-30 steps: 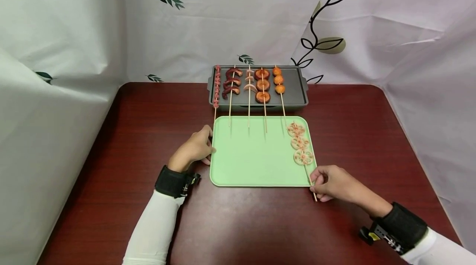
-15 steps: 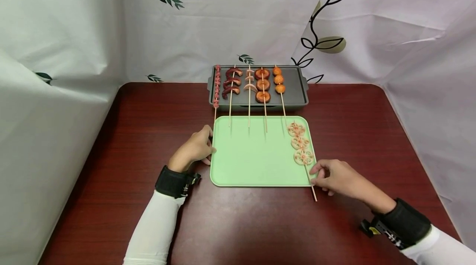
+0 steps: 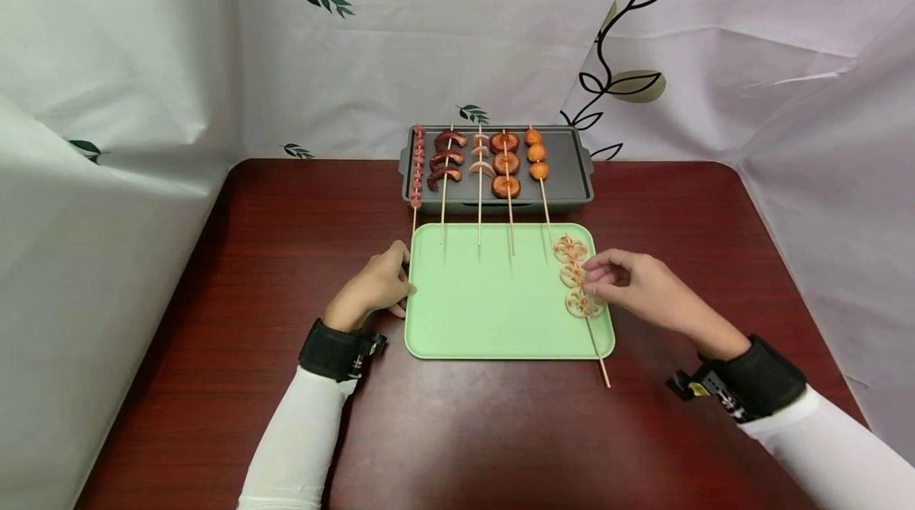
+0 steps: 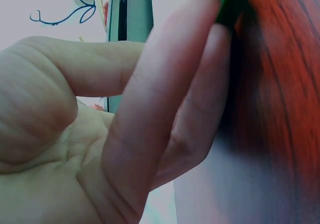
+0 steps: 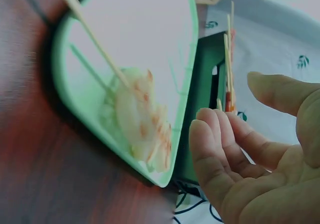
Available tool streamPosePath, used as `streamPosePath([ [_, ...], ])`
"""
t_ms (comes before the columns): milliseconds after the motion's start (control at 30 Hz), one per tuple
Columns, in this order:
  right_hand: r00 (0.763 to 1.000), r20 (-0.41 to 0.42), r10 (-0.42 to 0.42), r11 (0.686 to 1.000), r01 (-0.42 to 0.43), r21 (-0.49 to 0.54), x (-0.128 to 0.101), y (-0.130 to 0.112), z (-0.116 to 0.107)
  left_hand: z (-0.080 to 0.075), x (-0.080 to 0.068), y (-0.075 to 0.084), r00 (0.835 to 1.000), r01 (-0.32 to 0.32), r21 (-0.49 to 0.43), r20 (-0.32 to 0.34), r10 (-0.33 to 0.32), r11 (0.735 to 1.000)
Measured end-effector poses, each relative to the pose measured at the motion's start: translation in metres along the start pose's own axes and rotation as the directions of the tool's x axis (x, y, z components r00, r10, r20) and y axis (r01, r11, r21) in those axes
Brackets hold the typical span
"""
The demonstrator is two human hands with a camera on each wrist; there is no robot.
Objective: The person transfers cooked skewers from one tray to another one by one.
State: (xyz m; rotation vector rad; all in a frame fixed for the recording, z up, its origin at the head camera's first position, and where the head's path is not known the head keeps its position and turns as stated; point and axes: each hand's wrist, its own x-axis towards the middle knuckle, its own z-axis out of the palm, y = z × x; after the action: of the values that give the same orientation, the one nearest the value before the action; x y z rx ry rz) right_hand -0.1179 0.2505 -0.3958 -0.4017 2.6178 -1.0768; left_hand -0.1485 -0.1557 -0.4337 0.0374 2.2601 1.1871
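Left hand (image 3: 375, 283) rests against the left rim of the green tray (image 3: 486, 311), fingers straight along the edge, steadying it. Lotus-root skewer (image 3: 581, 287) lies along the tray's right side, stick tip overhanging the near rim. Right hand (image 3: 636, 287) hovers just right of the slices, fingers loosely apart, holding nothing. Step judged: reaching for the skewer; next, a pinch on the stick. Open table right of the tray; grill pan (image 3: 495, 167) borders its far edge.

Matt green plastic tray (image 3: 486, 311) on glossy dark wood table (image 3: 286, 216).
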Motion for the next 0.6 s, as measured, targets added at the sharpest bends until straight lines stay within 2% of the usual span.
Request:
streamPosePath([
  [133, 1.000, 0.003, 0.019, 0.996, -0.019, 0.090, 0.015, 0.002, -0.004, 0.001, 0.000, -0.001, 1.000, 0.000, -0.003, -0.004, 0.000, 1.000],
  [233, 0.997, 0.031, 0.071, 0.981, -0.076, 0.177, 0.023, 0.004, -0.007, 0.001, 0.001, -0.001, 1.000, 0.000, -0.003, -0.003, 0.000, 1.000],
  [400, 0.983, 0.085, 0.163, 0.931, -0.182, 0.315, 0.035, 0.006, -0.009, 0.002, 0.001, -0.002, 1.000, 0.002, -0.001, 0.000, -0.002, 1.000],
  [600, 0.976, 0.103, 0.194, 0.873, -0.219, 0.436, 0.052, 0.007, -0.006, 0.001, 0.000, -0.002, 1.000, -0.007, 0.001, -0.011, 0.007, 1.000],
])
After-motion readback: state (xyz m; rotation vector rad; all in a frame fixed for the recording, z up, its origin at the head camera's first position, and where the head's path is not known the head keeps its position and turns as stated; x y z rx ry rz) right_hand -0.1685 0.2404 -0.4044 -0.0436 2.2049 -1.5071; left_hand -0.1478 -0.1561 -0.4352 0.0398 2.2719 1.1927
